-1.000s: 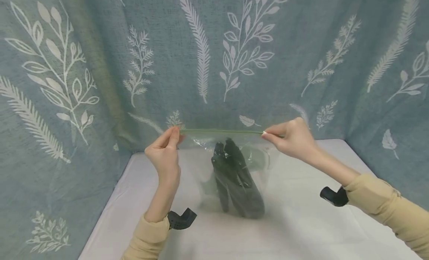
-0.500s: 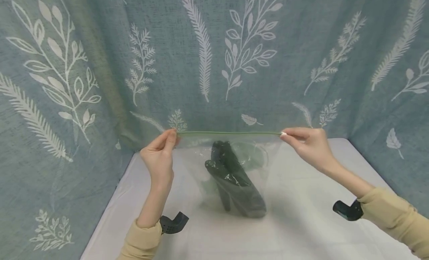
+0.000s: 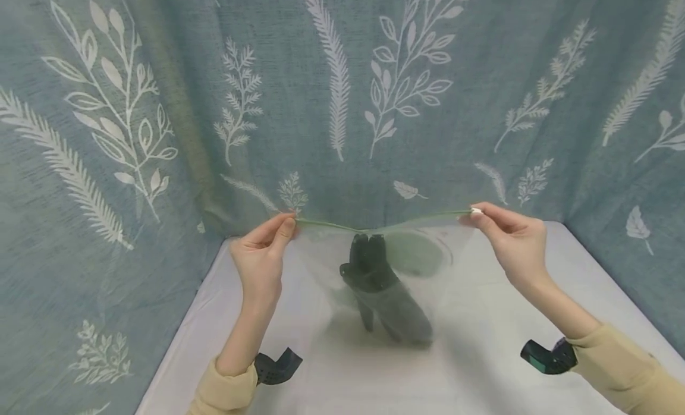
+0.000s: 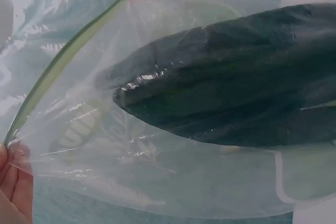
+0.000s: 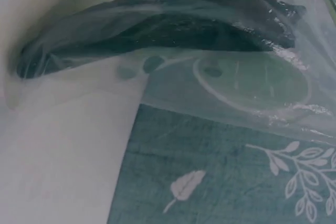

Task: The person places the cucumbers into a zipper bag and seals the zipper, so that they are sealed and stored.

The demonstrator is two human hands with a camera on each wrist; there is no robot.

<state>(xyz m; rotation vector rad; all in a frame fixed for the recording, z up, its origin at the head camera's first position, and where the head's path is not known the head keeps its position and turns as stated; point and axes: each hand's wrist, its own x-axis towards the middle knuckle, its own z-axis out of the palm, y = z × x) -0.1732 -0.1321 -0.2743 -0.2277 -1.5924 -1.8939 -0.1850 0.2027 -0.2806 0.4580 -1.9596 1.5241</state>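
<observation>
A clear plastic zip bag (image 3: 326, 254) hangs upright between my hands over the white table. Its green zip strip (image 3: 332, 225) runs across the top and sags in the middle. My left hand (image 3: 261, 251) pinches the strip's left end between thumb and fingers. At the other end, my right hand (image 3: 511, 242) pinches a small white slider (image 3: 475, 211). Inside the bag are long, dark green shapes (image 4: 226, 82), bunched together; their kind cannot be told. A pale green oval print (image 5: 262, 80) marks the bag's side. The right wrist view leaves out my right hand.
The table (image 3: 342, 385) has a white cover. Blue-green curtains (image 3: 267, 76) with white leaf patterns stand behind it and along both sides. Dark wrist cameras (image 3: 278, 365) sit on both sleeves.
My right hand has moved right with the white slider, widening the span between both hands. The strip was straight and now sags. The dark shapes have shifted inside the bag.
</observation>
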